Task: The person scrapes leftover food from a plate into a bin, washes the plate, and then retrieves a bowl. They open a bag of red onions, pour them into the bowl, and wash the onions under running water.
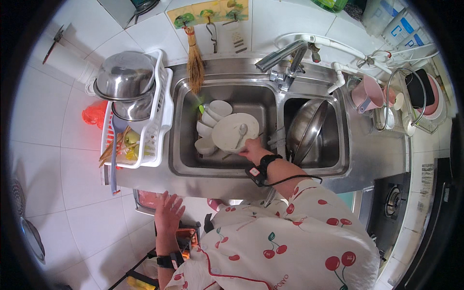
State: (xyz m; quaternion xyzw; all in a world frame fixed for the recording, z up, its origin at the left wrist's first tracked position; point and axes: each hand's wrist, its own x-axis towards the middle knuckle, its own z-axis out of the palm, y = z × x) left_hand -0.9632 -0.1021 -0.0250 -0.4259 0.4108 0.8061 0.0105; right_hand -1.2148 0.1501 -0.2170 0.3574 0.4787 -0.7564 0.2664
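In the left sink basin (pixel 266 98) lies a wide white bowl (pixel 228 127) with a metal spoon (pixel 242 135) in it. My right hand (pixel 252 148) holds the bowl's near right rim, its fingers partly hidden by the edge. Left of the bowl, several smaller white bowls (pixel 204 130) sit tilted and crowded together. A bright green utensil end (pixel 201 108) pokes up among them. My left hand (pixel 168 212) hangs in front of the counter, fingers apart and holding nothing.
A large metal wok or basin (pixel 308 127) leans in the right basin, a grey cloth (pixel 278 137) hangs over the divider, and the faucet (pixel 286 69) stands behind. At left, a white plastic rack (pixel 165 108) carries metal bowls (pixel 125 78). A gas burner (pixel 393 201) is at right.
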